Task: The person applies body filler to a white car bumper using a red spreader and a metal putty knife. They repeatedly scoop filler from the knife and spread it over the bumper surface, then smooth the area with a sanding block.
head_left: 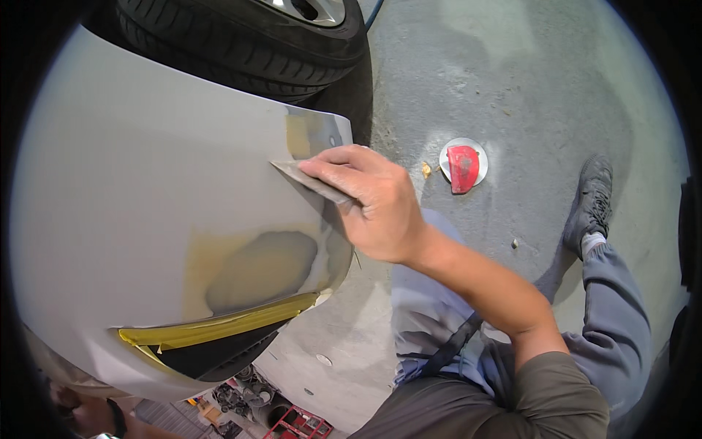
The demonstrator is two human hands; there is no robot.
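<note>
My right hand (376, 201) pinches a folded piece of greyish sandpaper (319, 184) between thumb and fingers. The paper lies against the light grey car bumper (146, 175), close to its right edge. Just beyond it is a small sanded patch (297, 137) of yellowish and grey tones. Nearer to me, a larger patch (265, 268) shows a dull oval with a yellowish rim. Yellow masking tape (219, 325) borders a dark opening (227, 351) below that patch. At the lower left, what looks like my left hand (69, 411) is dim beside the bumper, its fingers unclear.
A tyre (248, 55) stands beyond the bumper. On the concrete floor to the right, a white round disc (480, 150) carries a red half-round piece (462, 168). My shoe (592, 194) is farther right. A red crate (300, 424) and assorted tools sit at the bottom.
</note>
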